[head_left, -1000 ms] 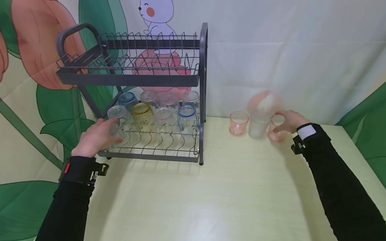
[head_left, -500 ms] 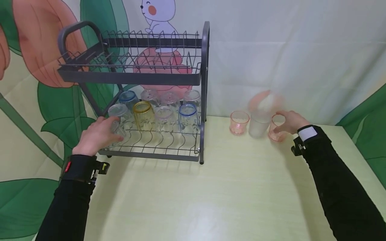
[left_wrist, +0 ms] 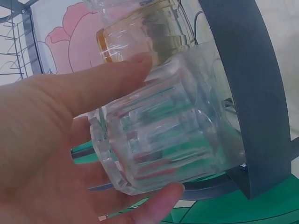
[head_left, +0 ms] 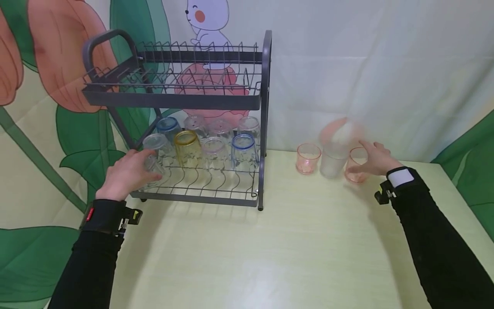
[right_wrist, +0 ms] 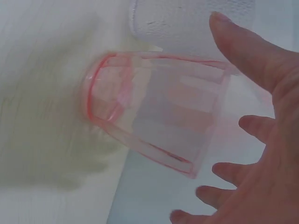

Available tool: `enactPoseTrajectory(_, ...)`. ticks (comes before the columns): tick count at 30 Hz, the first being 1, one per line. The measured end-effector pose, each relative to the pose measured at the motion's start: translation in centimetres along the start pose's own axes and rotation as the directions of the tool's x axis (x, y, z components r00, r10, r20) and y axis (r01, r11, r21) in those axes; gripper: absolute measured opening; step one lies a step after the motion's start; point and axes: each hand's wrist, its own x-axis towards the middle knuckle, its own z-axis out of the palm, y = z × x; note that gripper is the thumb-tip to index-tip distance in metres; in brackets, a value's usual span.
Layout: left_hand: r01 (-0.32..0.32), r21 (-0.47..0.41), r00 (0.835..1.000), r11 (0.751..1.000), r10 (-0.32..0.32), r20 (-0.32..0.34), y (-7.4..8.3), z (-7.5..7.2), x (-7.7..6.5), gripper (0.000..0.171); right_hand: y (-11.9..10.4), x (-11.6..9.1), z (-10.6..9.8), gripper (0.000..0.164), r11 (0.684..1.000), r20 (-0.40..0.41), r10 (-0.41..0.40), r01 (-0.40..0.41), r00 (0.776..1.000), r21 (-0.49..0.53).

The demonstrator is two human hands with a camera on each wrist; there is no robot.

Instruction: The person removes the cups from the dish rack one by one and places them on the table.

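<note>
On the lower tier of the dark dish rack (head_left: 197,199), my left hand (head_left: 127,174) holds a clear faceted glass (left_wrist: 161,144) at the front left. Its thumb lies along one side and fingers wrap the other, next to an upturned yellow glass (head_left: 188,149). Over at the right, my right hand (head_left: 376,159) is spread beside a pink-tinted glass (right_wrist: 159,107) standing upright on the table; thumb and fingers are parted around its rim, away from the walls. A frosted glass (head_left: 332,166) stands between this one and a second pink glass (head_left: 308,161).
Several more upturned glasses fill the lower tier, among them a blue-rimmed glass (head_left: 244,152) and a lilac-rimmed glass (head_left: 215,152). The rack's upper tier (head_left: 173,101) hangs over them. A printed cloth (head_left: 316,86) hangs behind the pale table (head_left: 270,249).
My right hand has loosened from the pink glass, its fingers spreading and drawing slightly right. The left hand stays at the clear glass. The whole head view has shifted slightly.
</note>
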Motion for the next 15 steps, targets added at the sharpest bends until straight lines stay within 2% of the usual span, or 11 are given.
enactPoseTrajectory(4, 0.011, -0.005, 1.0, 1.0, -0.011, -0.019, 0.0, 0.0, -0.1, 0.074, -0.5, -0.9, -0.4, 0.114, 1.0, -0.105, 0.0, 0.001, 0.994, 0.009)
enactPoseTrajectory(6, 0.018, -0.009, 1.0, 1.0, -0.019, -0.02, 0.0, 0.0, -0.2, 0.076, -0.9, -1.5, -0.2, 0.112, 1.0, -0.203, 0.006, -0.004, 0.979, 0.01)
enactPoseTrajectory(8, 0.023, -0.017, 0.999, 1.0, -0.023, -0.026, 0.1, -0.1, -0.3, 0.076, -1.5, -2.2, 0.3, 0.109, 1.0, -0.317, 0.013, -0.006, 0.948, 0.024)
enactPoseTrajectory(11, 0.015, -0.024, 0.999, 1.0, -0.016, -0.045, 0.3, -0.2, -0.5, 0.077, -2.6, -3.4, 1.2, 0.103, 0.998, -0.46, 0.017, 0.012, 0.888, 0.059)
enactPoseTrajectory(15, -0.001, -0.038, 0.997, 0.999, -0.002, -0.073, 0.8, -0.5, -0.9, 0.079, -4.1, -4.6, 2.2, 0.095, 0.989, -0.542, -0.027, 0.101, 0.84, 0.107)
